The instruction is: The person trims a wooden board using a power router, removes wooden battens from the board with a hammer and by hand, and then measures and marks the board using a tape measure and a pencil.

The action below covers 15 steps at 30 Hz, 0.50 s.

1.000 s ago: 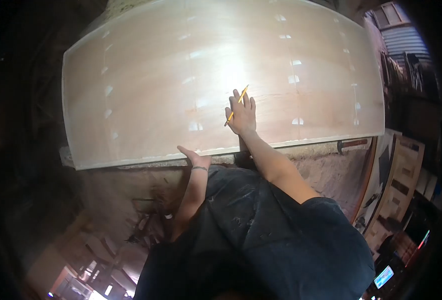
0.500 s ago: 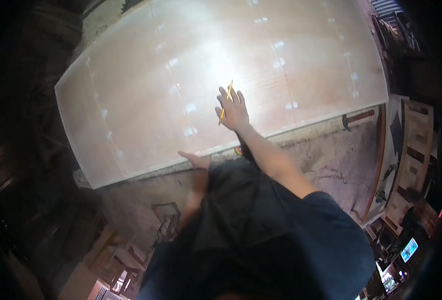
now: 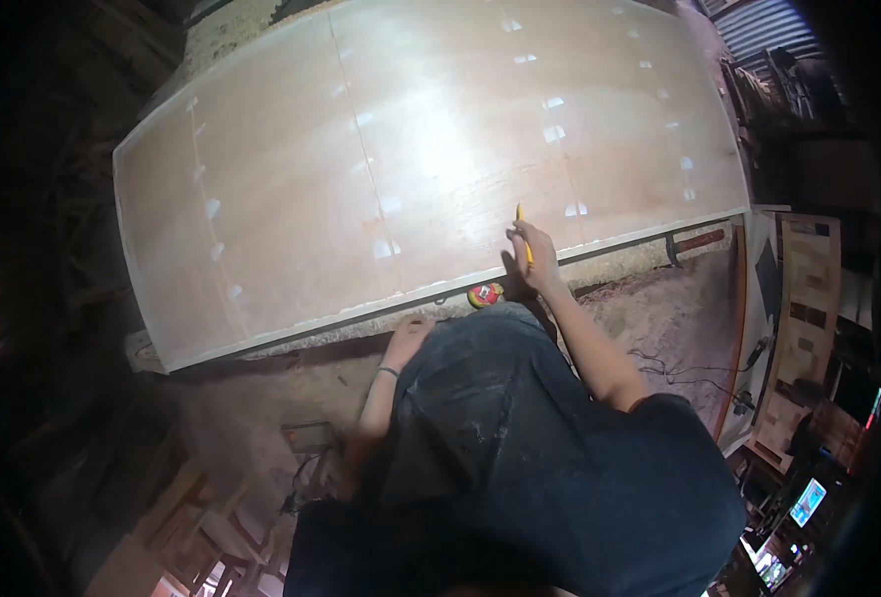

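Note:
My right hand (image 3: 537,257) grips a yellow pencil (image 3: 529,253), its tip pointing up and away, above the near edge of a large pale wooden panel (image 3: 281,189). Rows of small whitish patches and thin lines mark the panel. My left hand (image 3: 410,340) is by the bench edge in front of my body, just below the panel's near edge; its fingers are curled and partly hidden, so what they hold, if anything, does not show. Between my hands, a red and yellow tape measure (image 3: 485,295) lies beside the panel's edge.
A hammer (image 3: 697,241) lies on the bench strip to the right. Beyond it a long board with square cutouts (image 3: 805,328) stands beside a brown frame. Cables (image 3: 674,373) run across the dusty surface below. A lit screen (image 3: 808,502) shows at the lower right.
My right hand has drawn back from the panel's middle to its near edge and closed around the pencil. My left hand has left the panel, its fingers now curled. The tape measure shows more fully.

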Tool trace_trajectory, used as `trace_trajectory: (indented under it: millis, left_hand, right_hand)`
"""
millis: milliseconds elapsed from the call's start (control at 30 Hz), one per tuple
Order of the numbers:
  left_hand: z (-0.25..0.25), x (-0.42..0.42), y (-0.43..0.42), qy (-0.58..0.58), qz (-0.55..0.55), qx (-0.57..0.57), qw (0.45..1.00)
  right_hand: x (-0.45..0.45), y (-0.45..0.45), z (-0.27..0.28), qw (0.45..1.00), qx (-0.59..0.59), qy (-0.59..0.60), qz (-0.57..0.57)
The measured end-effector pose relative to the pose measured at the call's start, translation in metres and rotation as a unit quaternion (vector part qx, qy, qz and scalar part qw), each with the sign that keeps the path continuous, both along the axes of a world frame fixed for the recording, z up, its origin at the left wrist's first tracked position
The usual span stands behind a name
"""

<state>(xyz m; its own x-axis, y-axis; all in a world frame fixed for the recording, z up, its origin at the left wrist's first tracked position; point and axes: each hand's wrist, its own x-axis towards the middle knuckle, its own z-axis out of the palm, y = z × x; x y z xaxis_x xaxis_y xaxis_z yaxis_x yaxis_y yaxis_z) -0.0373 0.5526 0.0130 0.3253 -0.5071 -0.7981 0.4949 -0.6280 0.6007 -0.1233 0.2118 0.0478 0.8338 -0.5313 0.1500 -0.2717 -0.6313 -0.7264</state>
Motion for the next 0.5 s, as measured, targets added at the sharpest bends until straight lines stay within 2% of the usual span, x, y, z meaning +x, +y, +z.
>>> trace_trajectory:
  millis: [100, 133, 200, 233, 333, 367, 467, 500]
  left_hand:
    - [0.011, -0.008, -0.039, -0.090, -0.100, -0.016, 0.991]
    - [0.008, -0.010, -0.058, -0.114, -0.136, -0.029, 0.984]
    - [-0.017, -0.030, -0.080, -0.243, -0.220, -0.063, 0.943]
    - [-0.020, -0.036, -0.091, -0.308, -0.259, -0.078, 0.912]
    - [-0.014, -0.041, -0.122, -0.282, -0.369, -0.031, 0.885]
    - [-0.013, -0.043, -0.130, -0.286, -0.384, -0.011, 0.878]
    - [0.005, -0.041, -0.155, -0.313, -0.461, 0.037, 0.830]
    - [-0.006, -0.048, -0.155, -0.375, -0.462, 0.010, 0.804]
  right_hand:
    - [-0.040, 0.029, 0.032, 0.991, 0.120, 0.002, -0.063]
    - [-0.050, 0.037, 0.029, 0.988, 0.127, -0.001, -0.084]
    - [-0.074, 0.055, 0.016, 0.981, 0.147, -0.010, -0.124]
    - [-0.082, 0.054, 0.023, 0.988, 0.126, -0.001, -0.094]
    - [-0.098, 0.043, 0.030, 0.992, 0.099, -0.001, -0.074]
    - [-0.103, 0.039, 0.032, 0.985, 0.144, 0.012, -0.095]
    - [-0.113, 0.021, 0.013, 0.985, 0.144, -0.019, -0.097]
    - [-0.114, 0.013, 0.008, 0.989, 0.123, -0.019, -0.085]
